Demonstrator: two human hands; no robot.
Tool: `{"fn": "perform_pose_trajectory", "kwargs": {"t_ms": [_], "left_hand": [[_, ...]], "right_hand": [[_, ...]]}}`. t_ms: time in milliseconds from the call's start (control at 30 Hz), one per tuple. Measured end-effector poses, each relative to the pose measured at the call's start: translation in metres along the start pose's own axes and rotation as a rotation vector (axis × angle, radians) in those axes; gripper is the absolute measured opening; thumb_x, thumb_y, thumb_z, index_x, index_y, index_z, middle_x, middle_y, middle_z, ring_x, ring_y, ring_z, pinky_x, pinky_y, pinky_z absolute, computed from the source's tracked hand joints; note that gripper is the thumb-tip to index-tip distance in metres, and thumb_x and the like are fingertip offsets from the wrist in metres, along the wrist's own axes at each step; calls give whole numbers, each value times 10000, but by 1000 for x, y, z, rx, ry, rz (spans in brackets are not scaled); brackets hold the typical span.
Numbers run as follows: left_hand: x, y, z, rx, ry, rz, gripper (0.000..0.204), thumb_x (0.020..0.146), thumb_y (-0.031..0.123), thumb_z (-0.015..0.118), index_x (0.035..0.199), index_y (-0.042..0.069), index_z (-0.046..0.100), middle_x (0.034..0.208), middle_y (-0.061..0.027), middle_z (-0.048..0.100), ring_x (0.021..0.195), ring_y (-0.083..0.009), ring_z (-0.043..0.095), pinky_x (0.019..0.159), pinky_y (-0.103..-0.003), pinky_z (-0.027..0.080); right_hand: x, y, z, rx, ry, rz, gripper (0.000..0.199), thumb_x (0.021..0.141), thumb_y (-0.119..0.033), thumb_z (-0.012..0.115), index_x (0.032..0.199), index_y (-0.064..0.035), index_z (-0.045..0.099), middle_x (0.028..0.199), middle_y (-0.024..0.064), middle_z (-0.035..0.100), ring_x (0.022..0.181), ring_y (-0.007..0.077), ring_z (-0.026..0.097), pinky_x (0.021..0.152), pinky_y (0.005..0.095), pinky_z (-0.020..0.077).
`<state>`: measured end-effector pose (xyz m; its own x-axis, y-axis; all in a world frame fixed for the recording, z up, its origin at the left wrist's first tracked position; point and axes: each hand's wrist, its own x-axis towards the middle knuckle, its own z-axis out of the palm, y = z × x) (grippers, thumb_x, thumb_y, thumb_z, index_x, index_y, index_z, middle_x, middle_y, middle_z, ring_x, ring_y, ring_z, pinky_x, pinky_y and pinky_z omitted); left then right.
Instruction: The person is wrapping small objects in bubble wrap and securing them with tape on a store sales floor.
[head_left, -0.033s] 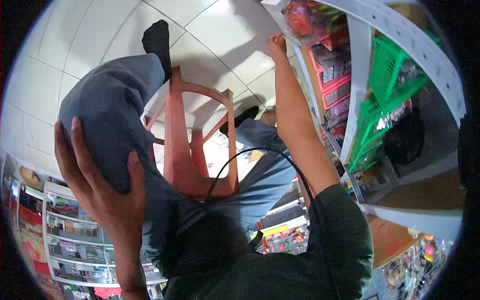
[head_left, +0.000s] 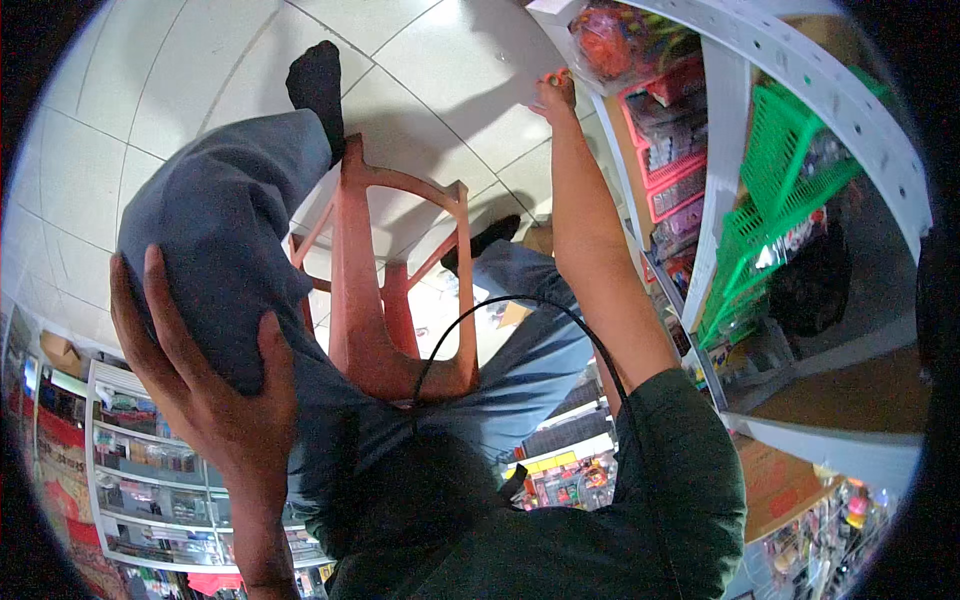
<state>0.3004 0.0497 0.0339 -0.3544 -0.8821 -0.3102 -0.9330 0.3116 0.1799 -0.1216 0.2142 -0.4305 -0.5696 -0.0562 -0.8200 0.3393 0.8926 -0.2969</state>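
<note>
At the top right of the frame, your right hand [head_left: 553, 92] pinches a small orange and green item [head_left: 556, 76] at the shelf [head_left: 722, 130] edge. It looks light and small, likely easy to drop; a fingertip grip on its body seems best. Your left hand [head_left: 205, 385], at lower left, lies spread on your knee [head_left: 225, 230], holding nothing. Beside the shelf post, a pink basket [head_left: 668, 170] holds dark packets, and a green basket [head_left: 790, 170] holds goods too blurred to tell. You sit on an orange stool [head_left: 385, 290].

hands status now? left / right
Left hand: open, palm flat on the knee.
Right hand: reaching to the shelf, fingers at a small orange-green item; grip cannot be told.
</note>
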Motion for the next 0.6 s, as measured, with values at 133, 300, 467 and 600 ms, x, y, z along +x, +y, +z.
{"fn": "perform_pose_trajectory", "kwargs": {"t_ms": [133, 300, 467, 600], "left_hand": [[1, 5, 0, 24, -31, -19, 757, 899, 314, 680, 1542, 78, 358, 1561, -254, 333, 1427, -465, 351, 1149, -575, 331], [5, 22, 6, 0, -15, -21, 749, 918, 364, 671, 1543, 94, 361, 1584, -237, 315, 1433, -455, 351, 1169, -549, 312], [-6, 46, 11, 362, -145, 174, 709, 890, 228, 647, 1527, 79, 374, 1550, -271, 343, 1405, -448, 399, 1150, -586, 314], [-80, 72, 80, -146, -620, 676, 444, 947, 242, 558, 1340, 38, 587, 1350, -198, 589, 1227, -372, 579, 1156, -561, 287]], "right_hand": [[-8, -3, 22, -625, 184, -230, 407, 754, -122, 790, 1087, -193, 567, 1019, 36, 698, 932, 238, 703, 847, 485, 598], [-38, -1, 25, -920, 217, -543, 333, 780, -270, 771, 1058, -151, 632, 938, 92, 735, 904, 329, 716, 856, 437, 557], [-120, -12, 18, -731, 139, -637, 303, 808, -275, 752, 1065, -156, 644, 941, 94, 744, 885, 348, 710, 795, 465, 554], [-184, -14, 1, -551, 186, -637, 168, 926, -232, 640, 1039, -109, 654, 898, 135, 711, 868, 361, 691, 773, 452, 540]]}}
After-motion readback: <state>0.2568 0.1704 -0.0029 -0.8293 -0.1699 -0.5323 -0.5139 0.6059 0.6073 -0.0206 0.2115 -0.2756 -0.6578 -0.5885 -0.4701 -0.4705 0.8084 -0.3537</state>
